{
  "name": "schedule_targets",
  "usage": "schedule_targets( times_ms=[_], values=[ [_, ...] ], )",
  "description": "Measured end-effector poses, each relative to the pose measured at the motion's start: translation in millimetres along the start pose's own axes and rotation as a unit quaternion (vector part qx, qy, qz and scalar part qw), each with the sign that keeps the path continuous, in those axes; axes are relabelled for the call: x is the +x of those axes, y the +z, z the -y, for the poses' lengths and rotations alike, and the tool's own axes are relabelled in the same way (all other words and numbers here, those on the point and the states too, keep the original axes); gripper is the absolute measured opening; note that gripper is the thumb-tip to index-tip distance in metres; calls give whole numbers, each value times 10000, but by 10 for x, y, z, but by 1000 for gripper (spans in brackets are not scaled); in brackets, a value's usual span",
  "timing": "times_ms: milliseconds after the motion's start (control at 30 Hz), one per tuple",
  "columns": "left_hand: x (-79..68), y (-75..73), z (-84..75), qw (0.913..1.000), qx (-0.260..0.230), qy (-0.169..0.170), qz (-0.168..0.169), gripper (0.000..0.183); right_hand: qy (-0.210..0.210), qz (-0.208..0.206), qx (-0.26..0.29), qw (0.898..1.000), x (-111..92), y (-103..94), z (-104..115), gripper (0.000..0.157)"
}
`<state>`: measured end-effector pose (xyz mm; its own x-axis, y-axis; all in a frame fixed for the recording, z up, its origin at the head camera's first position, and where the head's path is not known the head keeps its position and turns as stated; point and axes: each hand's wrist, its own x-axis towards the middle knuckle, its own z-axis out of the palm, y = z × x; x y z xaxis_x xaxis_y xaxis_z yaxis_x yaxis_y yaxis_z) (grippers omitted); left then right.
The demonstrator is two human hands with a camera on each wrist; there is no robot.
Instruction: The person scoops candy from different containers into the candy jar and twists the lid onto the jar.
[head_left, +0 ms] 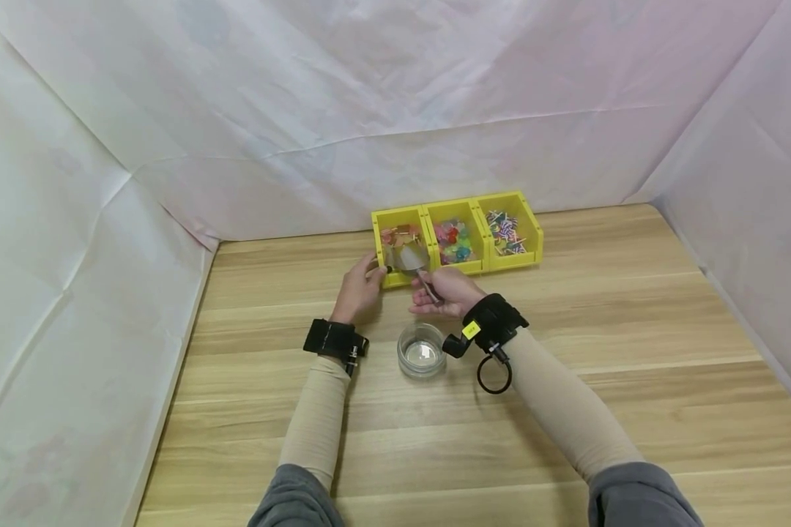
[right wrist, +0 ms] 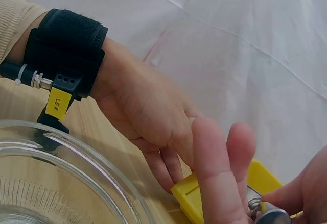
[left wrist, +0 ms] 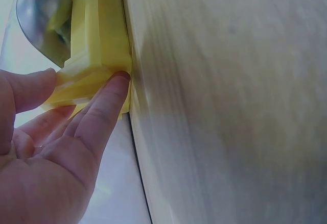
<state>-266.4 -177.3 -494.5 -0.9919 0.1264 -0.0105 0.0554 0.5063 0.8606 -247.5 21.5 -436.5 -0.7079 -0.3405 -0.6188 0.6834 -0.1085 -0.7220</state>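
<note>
A yellow bin [head_left: 395, 279] stands leftmost in a joined row of three, with small pink and gold-coloured pieces inside. My left hand [head_left: 358, 289] holds its near left corner, the thumb by the rim and the fingers against the outer wall [left wrist: 110, 35]. A shiny metal scoop [head_left: 410, 258] is in my right hand [head_left: 458, 289], its handle [right wrist: 273, 216] between thumb and fingers. The scoop's head tilts over the left bin and hides some of the pieces. In the right wrist view, two fingers [right wrist: 212, 157] of that hand extend past the handle.
The middle bin [head_left: 464, 268] contains colourful translucent pieces, and the right bin [head_left: 517, 259] short striped sticks. Below my hands, a round clear glass dish [head_left: 422, 371] stands on the wooden table [head_left: 633, 329], between the wrists. White cloth [head_left: 435, 168] hangs behind the bins and at both sides.
</note>
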Motion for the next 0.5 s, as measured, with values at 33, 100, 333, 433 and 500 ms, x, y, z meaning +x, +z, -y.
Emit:
schedule_targets(
  times_ms=[33,100,333,433,500],
  values=[
    [0,1,-2,10000,3,2,-9,45,-10,-6,-11,10000,8,0,4,44],
    [2,6,-8,10000,-18,6,-30,45,-33,-13,-34,10000,23,4,14,44],
    [11,20,-19,10000,-27,-57,-26,46,-89,-118,121,9998,60,30,60,43],
    [10,18,-15,9999,30,-108,-33,46,-16,-131,235,9996,43,43,73,42],
    [9,9,-11,9999,43,-118,-59,47,15,-112,282,9995,21,56,83,42]
  ],
)
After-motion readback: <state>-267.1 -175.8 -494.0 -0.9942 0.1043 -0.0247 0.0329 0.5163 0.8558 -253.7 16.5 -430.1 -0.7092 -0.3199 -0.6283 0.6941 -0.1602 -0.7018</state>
